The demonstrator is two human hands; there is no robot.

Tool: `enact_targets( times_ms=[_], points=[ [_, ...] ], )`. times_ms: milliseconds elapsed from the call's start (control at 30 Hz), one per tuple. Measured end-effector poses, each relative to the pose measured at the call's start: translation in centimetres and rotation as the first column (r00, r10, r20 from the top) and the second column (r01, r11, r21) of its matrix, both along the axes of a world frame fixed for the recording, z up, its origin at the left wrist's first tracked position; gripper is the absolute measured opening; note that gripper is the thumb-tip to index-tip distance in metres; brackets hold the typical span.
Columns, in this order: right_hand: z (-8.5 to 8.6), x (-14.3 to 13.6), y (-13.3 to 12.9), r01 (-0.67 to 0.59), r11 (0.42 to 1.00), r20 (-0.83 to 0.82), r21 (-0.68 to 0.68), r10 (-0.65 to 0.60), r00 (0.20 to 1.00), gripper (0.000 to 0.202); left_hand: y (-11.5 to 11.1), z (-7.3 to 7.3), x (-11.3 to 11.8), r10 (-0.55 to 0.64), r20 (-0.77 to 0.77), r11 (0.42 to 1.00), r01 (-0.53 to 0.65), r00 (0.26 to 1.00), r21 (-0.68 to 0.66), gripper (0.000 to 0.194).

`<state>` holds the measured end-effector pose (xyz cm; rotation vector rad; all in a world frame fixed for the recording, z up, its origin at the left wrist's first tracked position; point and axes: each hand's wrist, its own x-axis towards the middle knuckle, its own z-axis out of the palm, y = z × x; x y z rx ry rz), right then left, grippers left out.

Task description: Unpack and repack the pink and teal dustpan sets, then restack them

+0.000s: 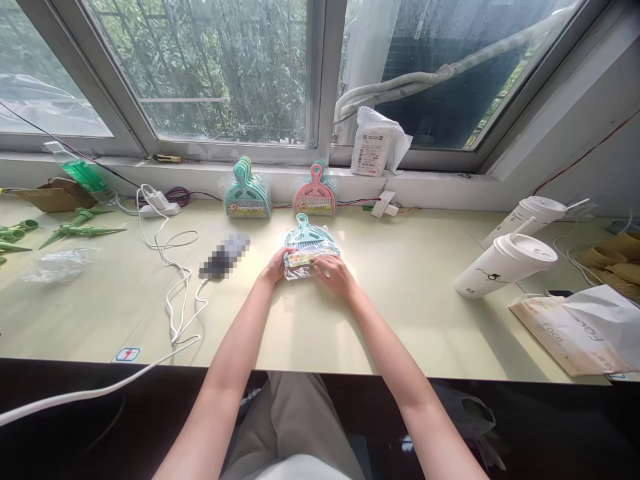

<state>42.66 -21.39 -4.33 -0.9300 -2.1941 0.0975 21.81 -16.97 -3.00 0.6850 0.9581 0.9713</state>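
Note:
A teal dustpan-and-brush set in a clear plastic bag [306,237] lies on the pale table in front of me. My left hand [277,264] grips the left edge of the bag. On the lower right part of the same pack rests my right hand [334,273], its fingers bent and pressed onto the plastic near the printed label. Behind it, against the wall under the window, stand a stack of teal sets [247,193] and a second stack with a pink set [315,191] at its front.
A phone [225,257] and white cables [183,273] lie to the left. Farther left are green plastic parts [80,229], a clear plastic bag [63,265] and a bottle [80,172]. Two white cups [505,263] and a paper bag [575,330] are at the right.

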Motion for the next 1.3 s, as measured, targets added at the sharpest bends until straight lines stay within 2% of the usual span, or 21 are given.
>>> enact_targets(
  times_ms=[267, 400, 533, 600, 667, 700, 833, 867, 1000, 1133, 1300],
  points=[
    [-0.2, -0.3, 0.2, 0.028, 0.999, 0.027, -0.027, -0.027, 0.999, 0.02, 0.1, -0.5, 0.1, 0.009, 0.033, 0.997, -0.011, 0.999, 0.075, 0.027],
    [-0.1, 0.0, 0.1, -0.013, 1.0, -0.047, -0.014, 0.012, 0.999, 0.023, 0.3, -0.8, 0.0, 0.049, 0.005, 0.996, -0.049, 0.999, 0.073, 0.032],
    [0.7, 1.6, 0.2, 0.119, 0.993, -0.181, -0.001, -0.117, 0.977, 0.028, 0.6, -0.9, -0.4, 0.065, -0.009, 0.997, -0.065, 0.998, 0.036, 0.047],
    [1.0, 2.8, 0.6, 0.173, 0.984, -0.16, -0.028, -0.176, 0.971, 0.042, 0.7, -0.9, -0.7, 0.069, 0.0, 0.997, -0.069, 0.998, 0.028, 0.051],
    [0.9, 3.7, 1.1, 0.164, 0.984, -0.106, -0.074, -0.171, 0.98, 0.062, 0.7, -1.0, -0.8, 0.064, 0.011, 0.998, -0.064, 0.998, 0.02, 0.051],
    [0.7, 3.9, 1.3, 0.152, 0.983, -0.092, -0.099, -0.161, 0.983, 0.063, 0.7, -1.0, -0.9, 0.056, 0.014, 0.998, -0.056, 0.998, 0.013, 0.051],
    [-0.1, 4.1, 1.8, 0.188, 0.969, -0.169, -0.163, -0.215, 0.962, 0.02, 0.8, -1.1, -1.0, -0.003, 0.009, 1.0, 0.002, 1.0, 0.022, 0.055],
    [-0.2, 4.0, 1.8, 0.203, 0.964, -0.195, -0.171, -0.235, 0.952, 0.016, 0.8, -1.1, -1.0, -0.022, 0.003, 0.999, 0.022, 1.0, 0.036, 0.056],
    [-0.4, 3.9, 1.8, 0.257, 0.942, -0.235, -0.216, -0.306, 0.923, 0.019, 0.5, -0.7, -1.1, -0.141, -0.033, 0.987, 0.143, 0.989, 0.07, 0.056],
    [-0.7, 4.0, 1.9, 0.331, 0.887, -0.29, -0.322, -0.425, 0.857, 0.021, -0.4, 0.0, -0.9, -0.255, -0.069, 0.954, 0.263, 0.964, 0.147, 0.058],
    [-1.0, 4.1, 2.2, 0.298, 0.865, -0.426, -0.405, -0.466, 0.775, 0.021, -1.5, 0.8, -0.3, -0.337, -0.16, 0.914, 0.363, 0.928, 0.179, 0.062]
  ],
)
